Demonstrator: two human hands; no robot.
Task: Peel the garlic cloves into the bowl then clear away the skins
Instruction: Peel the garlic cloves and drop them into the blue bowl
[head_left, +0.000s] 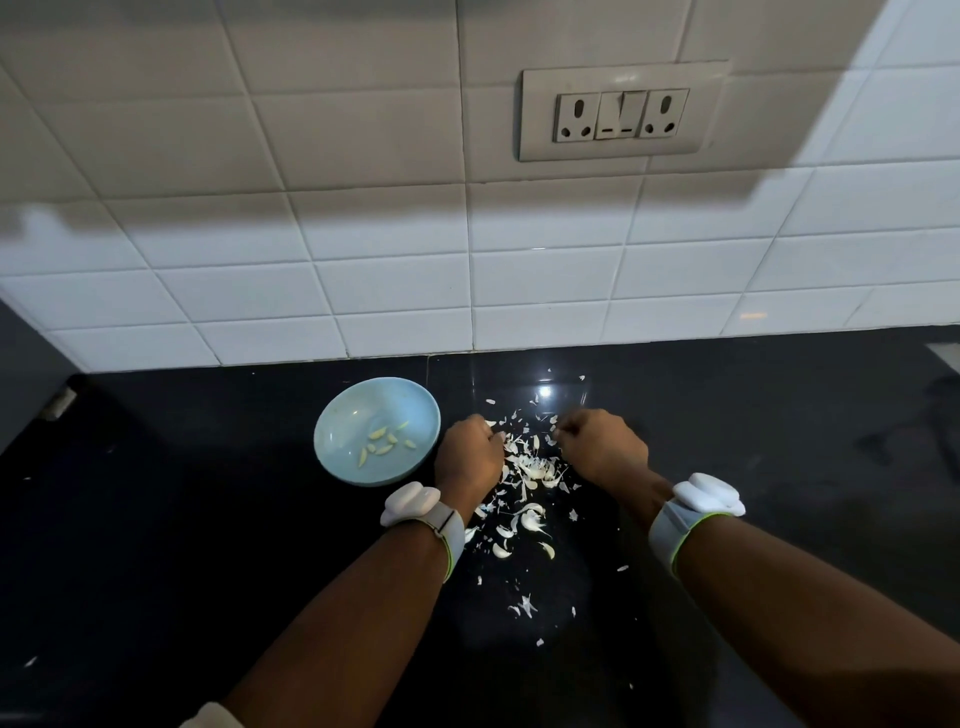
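Black polished countertop (208, 519) carries a pale blue bowl (332, 441) holding several peeled garlic cloves (383, 441), left of a scatter of papery garlic skins (530, 467). The left hand (467, 452) and right hand (602, 447) flank the heap, knuckles up, fingers curled down among the skins; whether either grips anything I cannot tell. White wristbands (415, 501) sit on both wrists.

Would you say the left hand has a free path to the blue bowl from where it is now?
Probably yes: the left hand sits just right of the blue bowl, with only bare counter between them.
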